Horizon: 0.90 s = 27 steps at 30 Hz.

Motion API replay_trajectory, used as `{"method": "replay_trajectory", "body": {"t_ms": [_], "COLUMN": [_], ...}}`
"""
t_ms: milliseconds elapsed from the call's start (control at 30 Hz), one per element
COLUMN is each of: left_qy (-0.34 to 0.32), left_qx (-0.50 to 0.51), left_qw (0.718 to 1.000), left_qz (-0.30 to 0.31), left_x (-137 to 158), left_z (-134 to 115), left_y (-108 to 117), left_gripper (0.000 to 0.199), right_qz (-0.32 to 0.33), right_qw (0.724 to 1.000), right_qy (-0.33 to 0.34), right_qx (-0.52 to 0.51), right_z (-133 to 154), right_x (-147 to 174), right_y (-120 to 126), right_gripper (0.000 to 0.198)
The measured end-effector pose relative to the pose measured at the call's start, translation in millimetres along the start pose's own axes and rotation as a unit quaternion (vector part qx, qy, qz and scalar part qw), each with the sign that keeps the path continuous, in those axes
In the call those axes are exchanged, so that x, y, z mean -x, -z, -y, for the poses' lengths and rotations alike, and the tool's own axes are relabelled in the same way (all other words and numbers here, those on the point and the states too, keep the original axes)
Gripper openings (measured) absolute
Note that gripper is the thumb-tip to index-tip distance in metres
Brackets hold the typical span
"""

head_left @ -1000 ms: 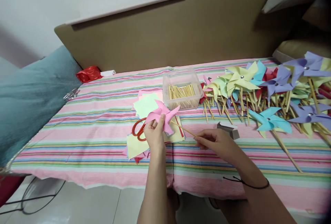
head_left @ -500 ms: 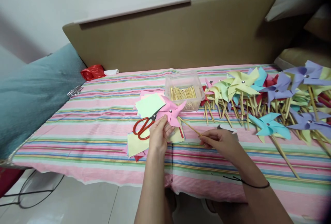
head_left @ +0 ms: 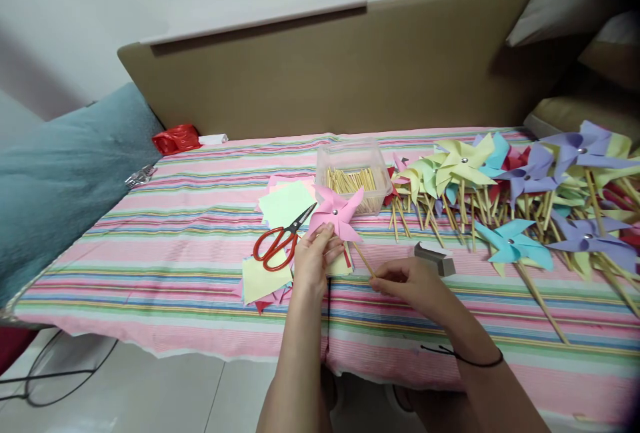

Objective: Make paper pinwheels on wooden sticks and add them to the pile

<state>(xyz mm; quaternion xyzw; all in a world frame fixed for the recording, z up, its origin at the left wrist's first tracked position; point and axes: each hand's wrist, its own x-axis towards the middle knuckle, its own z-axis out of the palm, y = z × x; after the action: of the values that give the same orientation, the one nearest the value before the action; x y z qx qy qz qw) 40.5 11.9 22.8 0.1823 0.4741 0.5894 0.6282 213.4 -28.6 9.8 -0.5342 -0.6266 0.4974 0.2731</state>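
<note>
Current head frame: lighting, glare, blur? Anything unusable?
Head view: soft light, with a dim shadow band on the wall at far left; head view: pale sheen on the floor tiles; head view: top right corner goes black; head view: held pink pinwheel reads clearly, no obvious motion blur.

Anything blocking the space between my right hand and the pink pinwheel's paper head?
Nothing visible: the right hand pinches the stick below the pink pinwheel. The scissors lie left of it, and the grey box sits beyond the right hand, both outside that gap.
</note>
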Motion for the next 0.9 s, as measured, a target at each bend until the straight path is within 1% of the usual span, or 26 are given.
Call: {"method": "replay_trajectory", "body": {"t_ms": [100, 167, 267, 400, 567, 733, 833, 900], "left_qy": [-0.019, -0.04, -0.079, -0.119, -0.153, -0.187, -0.189, -0.166], "left_qx": [-0.036, -0.053, -0.067, -0.083, -0.109, -0.116, -0.112, -0.115], "left_qw": [0.999, 0.998, 0.994, 0.986, 0.976, 0.966, 0.967, 0.974], "left_qz": [-0.003, -0.014, -0.045, -0.087, -0.109, -0.134, -0.129, -0.104], "left_x": [2, 3, 2, -1, -6, -9, -10, -9], "left_z": [1, 0, -2, -6, -8, -11, -12, -10], "left_y": [-3, -4, -2, 4, 10, 12, 11, 10], "left_gripper": [0.033, 0.032, 0.03, 0.03, 0.031, 0.031, 0.031, 0.033], "right_qz": [0.023, 0.026, -0.002, -0.035, -0.044, -0.058, -0.071, -0.082], "right_qw": [1.0, 1.0, 1.0, 0.999, 0.998, 0.996, 0.995, 0.994], "right_qy": [-0.001, -0.006, -0.016, -0.028, -0.034, -0.041, -0.04, -0.039], "right_qx": [-0.01, -0.013, -0.006, -0.018, -0.03, -0.051, -0.064, -0.068], "right_z": [1, 1, -1, -5, -8, -8, -8, -7], "right_x": [-1, -1, -1, 1, 4, 5, 6, 5], "right_y": [-4, -4, 1, 12, 18, 19, 20, 20], "right_gripper": [0.027, 0.027, 0.027, 0.031, 0.034, 0.032, 0.029, 0.028]}}
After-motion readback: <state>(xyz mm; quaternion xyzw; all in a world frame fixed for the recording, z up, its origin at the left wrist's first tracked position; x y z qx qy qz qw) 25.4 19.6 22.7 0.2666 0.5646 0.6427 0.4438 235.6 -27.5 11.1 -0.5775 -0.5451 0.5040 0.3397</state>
